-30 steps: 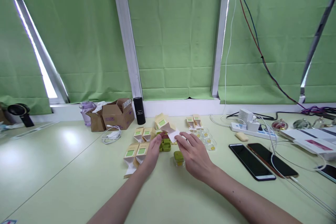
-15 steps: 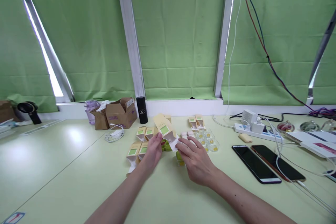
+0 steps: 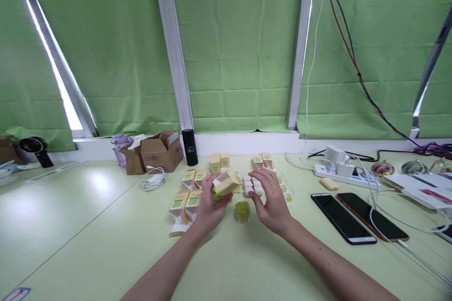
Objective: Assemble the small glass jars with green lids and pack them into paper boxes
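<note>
My left hand (image 3: 211,207) is closed round a small cream paper box (image 3: 228,183), tilted above the table, with a white flap showing at its upper left. Green items show just below the box. My right hand (image 3: 270,202) is a little to the right, fingers apart, holding nothing. Between the hands a small jar with a green lid (image 3: 242,211) stands on the table. Small white pieces (image 3: 248,186) stand in rows behind it, with clear jars (image 3: 287,193) to their right. Several open boxes with green windows (image 3: 178,204) are left of my left hand.
Two closed boxes (image 3: 219,162) and two open ones (image 3: 263,162) stand farther back. A carton (image 3: 163,151) and a black cylinder (image 3: 189,147) are at the back left. Two phones (image 3: 344,218), a power strip (image 3: 348,176) and loose white cables lie to the right.
The box has been turned over in my left hand and lowered slightly. My right hand has let go of its white flap and moved to the right, uncovering the green-lidded jar.
</note>
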The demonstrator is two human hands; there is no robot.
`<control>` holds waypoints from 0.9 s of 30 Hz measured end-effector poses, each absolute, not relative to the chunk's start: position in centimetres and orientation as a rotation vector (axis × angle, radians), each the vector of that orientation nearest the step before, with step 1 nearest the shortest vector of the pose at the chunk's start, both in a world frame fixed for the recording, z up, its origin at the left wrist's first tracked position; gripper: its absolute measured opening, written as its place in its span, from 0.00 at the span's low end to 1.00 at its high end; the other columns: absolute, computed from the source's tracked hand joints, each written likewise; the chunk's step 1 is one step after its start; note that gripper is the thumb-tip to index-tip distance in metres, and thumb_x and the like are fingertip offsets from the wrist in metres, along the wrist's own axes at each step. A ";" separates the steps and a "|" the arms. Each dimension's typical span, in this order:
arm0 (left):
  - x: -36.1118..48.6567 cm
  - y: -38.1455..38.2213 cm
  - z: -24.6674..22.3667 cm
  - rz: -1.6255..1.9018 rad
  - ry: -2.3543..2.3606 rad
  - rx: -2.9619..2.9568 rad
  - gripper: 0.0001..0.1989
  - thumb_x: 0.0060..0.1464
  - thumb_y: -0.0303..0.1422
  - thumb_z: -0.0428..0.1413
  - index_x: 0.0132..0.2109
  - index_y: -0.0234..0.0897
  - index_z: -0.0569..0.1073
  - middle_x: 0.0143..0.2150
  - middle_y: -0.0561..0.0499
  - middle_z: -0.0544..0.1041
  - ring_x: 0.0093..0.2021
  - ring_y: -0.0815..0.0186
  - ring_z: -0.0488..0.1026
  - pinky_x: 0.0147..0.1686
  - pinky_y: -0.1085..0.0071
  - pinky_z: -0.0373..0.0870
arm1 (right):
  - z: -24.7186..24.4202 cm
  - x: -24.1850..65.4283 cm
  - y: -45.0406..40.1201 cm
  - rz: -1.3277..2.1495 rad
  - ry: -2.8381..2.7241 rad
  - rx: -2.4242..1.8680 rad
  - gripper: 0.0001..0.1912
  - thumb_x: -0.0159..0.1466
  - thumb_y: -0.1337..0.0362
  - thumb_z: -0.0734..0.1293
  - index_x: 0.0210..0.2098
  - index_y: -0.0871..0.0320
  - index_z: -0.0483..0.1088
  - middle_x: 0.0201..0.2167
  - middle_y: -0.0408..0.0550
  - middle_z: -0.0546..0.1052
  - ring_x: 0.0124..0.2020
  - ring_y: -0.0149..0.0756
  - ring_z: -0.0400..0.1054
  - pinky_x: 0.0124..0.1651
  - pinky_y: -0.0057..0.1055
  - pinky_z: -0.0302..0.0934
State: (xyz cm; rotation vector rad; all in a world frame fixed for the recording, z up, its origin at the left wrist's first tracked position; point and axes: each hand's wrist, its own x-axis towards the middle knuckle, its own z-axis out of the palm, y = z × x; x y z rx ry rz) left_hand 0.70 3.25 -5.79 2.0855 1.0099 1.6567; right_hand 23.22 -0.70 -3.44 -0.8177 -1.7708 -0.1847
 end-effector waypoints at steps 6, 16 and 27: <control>1.1 1.7 -4.6 1.815 1.053 2.625 0.24 0.62 0.25 0.60 0.62 0.47 0.67 0.65 0.39 0.69 0.67 0.45 0.63 0.65 0.38 0.64 | -2.5 22.5 -0.3 -0.053 -1.832 -0.863 0.33 0.64 0.73 0.64 0.68 0.49 0.62 0.61 0.56 0.73 0.65 0.56 0.65 0.64 0.58 0.68; 1.2 1.4 -4.7 1.931 0.986 2.794 0.20 0.61 0.24 0.60 0.56 0.48 0.68 0.64 0.39 0.65 0.66 0.45 0.64 0.60 0.43 0.67 | -4.9 22.9 0.3 -0.320 -1.866 -0.671 0.36 0.65 0.76 0.63 0.69 0.45 0.63 0.62 0.56 0.69 0.64 0.56 0.63 0.64 0.62 0.67; 1.3 0.4 -4.5 1.933 0.908 2.823 0.20 0.61 0.25 0.58 0.55 0.48 0.64 0.64 0.40 0.65 0.65 0.47 0.65 0.60 0.45 0.68 | -4.8 22.9 -0.7 -0.488 -1.807 -0.576 0.38 0.67 0.78 0.63 0.72 0.40 0.62 0.61 0.56 0.70 0.63 0.54 0.63 0.61 0.57 0.70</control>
